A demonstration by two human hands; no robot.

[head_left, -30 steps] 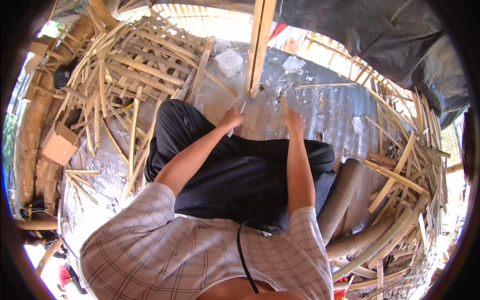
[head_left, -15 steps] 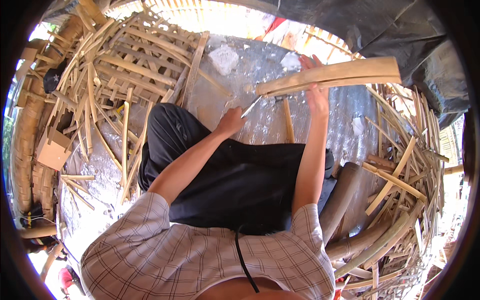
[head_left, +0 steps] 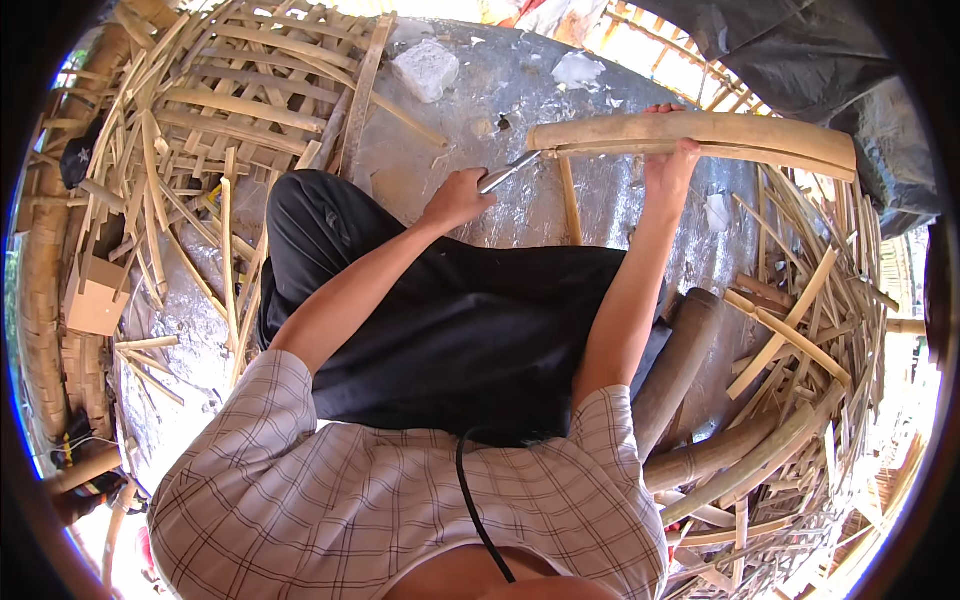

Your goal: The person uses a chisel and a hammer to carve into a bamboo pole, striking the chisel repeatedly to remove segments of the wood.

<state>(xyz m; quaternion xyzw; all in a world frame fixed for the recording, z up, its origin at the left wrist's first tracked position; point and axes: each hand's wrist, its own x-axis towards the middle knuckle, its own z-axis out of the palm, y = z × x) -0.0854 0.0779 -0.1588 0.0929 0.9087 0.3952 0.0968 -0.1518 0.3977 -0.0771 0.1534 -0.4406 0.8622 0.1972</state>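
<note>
My left hand (head_left: pixel 458 200) is closed around the handle of a knife (head_left: pixel 508 172), its metal blade pointing up and to the right. The tip meets the left end of a split bamboo piece (head_left: pixel 740 132), at its lower edge. My right hand (head_left: pixel 668 165) grips that piece from below near its middle, thumb on the near side and fingertips showing past the far edge. A dark split line runs along the near edge of the bamboo, which lies nearly level across my view. Both arms reach out beyond my lap (head_left: pixel 450 330), covered in black cloth.
Woven bamboo lattice and loose strips (head_left: pixel 250 110) lie at left, near a cardboard box (head_left: pixel 97 295). A whitish lump (head_left: pixel 427 70) sits on the grey sheet (head_left: pixel 490 60). Thick bamboo poles (head_left: pixel 683 350) and piled strips (head_left: pixel 790 330) are at right; black plastic sheeting (head_left: pixel 800 60) hangs far right.
The bamboo piece has shifted right and turned slightly, its right end now lower. My right hand's fingers have closed more around it. The knife has followed its left end, and the whole view has tilted.
</note>
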